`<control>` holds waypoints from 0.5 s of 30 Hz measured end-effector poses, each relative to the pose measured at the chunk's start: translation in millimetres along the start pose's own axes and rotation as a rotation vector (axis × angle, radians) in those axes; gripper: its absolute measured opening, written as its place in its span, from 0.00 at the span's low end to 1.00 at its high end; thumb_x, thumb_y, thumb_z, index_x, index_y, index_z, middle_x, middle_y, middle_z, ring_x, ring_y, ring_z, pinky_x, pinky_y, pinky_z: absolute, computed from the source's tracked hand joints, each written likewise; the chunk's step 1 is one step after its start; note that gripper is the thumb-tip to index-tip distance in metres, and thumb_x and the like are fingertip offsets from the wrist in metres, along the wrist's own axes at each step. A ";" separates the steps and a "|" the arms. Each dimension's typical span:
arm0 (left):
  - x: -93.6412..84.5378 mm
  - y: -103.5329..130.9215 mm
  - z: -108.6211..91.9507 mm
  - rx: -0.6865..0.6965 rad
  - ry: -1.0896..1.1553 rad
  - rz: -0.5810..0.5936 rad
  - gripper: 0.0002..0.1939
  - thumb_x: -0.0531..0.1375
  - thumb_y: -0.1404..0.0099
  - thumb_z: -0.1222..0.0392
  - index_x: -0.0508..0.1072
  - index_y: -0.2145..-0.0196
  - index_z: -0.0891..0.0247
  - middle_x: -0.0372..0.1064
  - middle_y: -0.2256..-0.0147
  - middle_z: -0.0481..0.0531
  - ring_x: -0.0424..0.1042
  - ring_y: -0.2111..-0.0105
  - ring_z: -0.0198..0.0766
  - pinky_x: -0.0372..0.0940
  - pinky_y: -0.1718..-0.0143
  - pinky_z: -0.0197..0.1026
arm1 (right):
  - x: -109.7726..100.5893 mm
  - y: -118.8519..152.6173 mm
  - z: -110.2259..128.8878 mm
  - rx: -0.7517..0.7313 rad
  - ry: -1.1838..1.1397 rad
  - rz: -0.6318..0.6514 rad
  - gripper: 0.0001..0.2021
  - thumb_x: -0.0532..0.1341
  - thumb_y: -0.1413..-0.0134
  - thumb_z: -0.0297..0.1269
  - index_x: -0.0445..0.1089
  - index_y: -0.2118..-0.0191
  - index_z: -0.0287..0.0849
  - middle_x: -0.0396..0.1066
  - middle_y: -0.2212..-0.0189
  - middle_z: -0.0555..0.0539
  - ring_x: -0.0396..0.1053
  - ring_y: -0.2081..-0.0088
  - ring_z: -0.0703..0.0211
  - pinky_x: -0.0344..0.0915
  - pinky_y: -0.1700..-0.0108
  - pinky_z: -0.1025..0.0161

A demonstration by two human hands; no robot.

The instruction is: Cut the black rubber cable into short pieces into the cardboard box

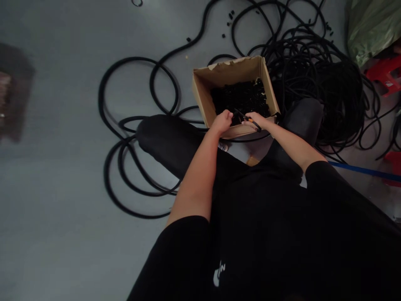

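An open cardboard box [203, 97] stands between my knees, with many small black pieces [241, 97] in it. Over its near edge, my right hand [254, 119] is closed on scissors [257, 125] with orange and black handles, the blades pointing left over the box. Just to the left, my left hand [223, 121] is closed at the box's near wall, its fingers curled round something black that looks like an end of hose. That piece is too dark against the box's contents to make out fully.
Black hose [102, 90] lies in loops on the grey floor at left and in a large tangled pile [335, 92] at right. Small black bits [231, 16] are scattered beyond the box. A green bag [372, 29] and red stool [384, 75] stand at upper right.
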State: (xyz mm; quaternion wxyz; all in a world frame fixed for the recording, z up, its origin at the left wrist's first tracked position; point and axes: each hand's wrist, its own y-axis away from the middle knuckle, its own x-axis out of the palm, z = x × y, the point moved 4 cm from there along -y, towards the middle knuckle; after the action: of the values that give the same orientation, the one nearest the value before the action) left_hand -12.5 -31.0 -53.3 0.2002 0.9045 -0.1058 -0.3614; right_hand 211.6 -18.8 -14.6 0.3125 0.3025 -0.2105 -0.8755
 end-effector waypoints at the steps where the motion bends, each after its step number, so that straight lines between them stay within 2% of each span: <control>1: -1.1 0.1 -0.6 -0.010 0.019 -0.005 0.13 0.57 0.09 0.55 0.79 0.53 0.56 0.83 0.57 0.63 0.84 0.48 0.59 0.76 0.34 0.55 | -0.3 0.3 0.4 0.003 -0.003 -0.002 0.16 0.73 0.18 0.28 0.69 0.59 0.44 0.62 0.79 0.62 0.63 0.79 0.66 0.56 0.74 0.71; 5: -4.4 0.8 -4.1 -0.006 0.049 0.022 0.16 0.56 0.08 0.55 0.76 0.58 0.56 0.82 0.57 0.62 0.83 0.51 0.57 0.76 0.37 0.53 | 0.5 -0.2 -0.9 -0.030 -0.032 0.014 0.16 0.74 0.20 0.27 0.69 0.58 0.45 0.62 0.79 0.62 0.65 0.79 0.66 0.58 0.75 0.72; 8: -0.8 2.5 -7.0 0.013 0.056 0.121 0.19 0.54 0.08 0.53 0.76 0.60 0.56 0.80 0.62 0.59 0.80 0.57 0.53 0.76 0.43 0.51 | 4.2 -3.8 -6.9 -0.058 -0.067 0.099 0.16 0.73 0.19 0.25 0.68 0.58 0.46 0.65 0.78 0.61 0.68 0.77 0.65 0.62 0.74 0.73; 11: 5.2 4.2 -8.5 0.019 0.055 0.196 0.20 0.57 0.10 0.53 0.76 0.64 0.56 0.74 0.68 0.55 0.77 0.62 0.51 0.76 0.47 0.50 | 7.7 -8.6 -14.2 -0.065 -0.082 0.188 0.17 0.69 0.18 0.22 0.66 0.58 0.47 0.65 0.78 0.62 0.67 0.77 0.66 0.64 0.73 0.74; 15: 5.2 2.8 -7.3 0.023 0.040 0.174 0.20 0.54 0.10 0.55 0.75 0.63 0.56 0.76 0.66 0.58 0.79 0.59 0.54 0.77 0.45 0.52 | 5.3 -14.1 -19.2 -0.028 -0.067 0.182 0.17 0.69 0.15 0.25 0.65 0.58 0.48 0.62 0.79 0.62 0.63 0.79 0.64 0.61 0.76 0.73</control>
State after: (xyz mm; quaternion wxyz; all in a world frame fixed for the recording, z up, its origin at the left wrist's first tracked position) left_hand -3.9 -33.2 -50.5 0.2226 0.9011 -0.1839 -0.3235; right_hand 215.1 -15.7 -38.5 0.3877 0.2485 -0.2352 -0.8560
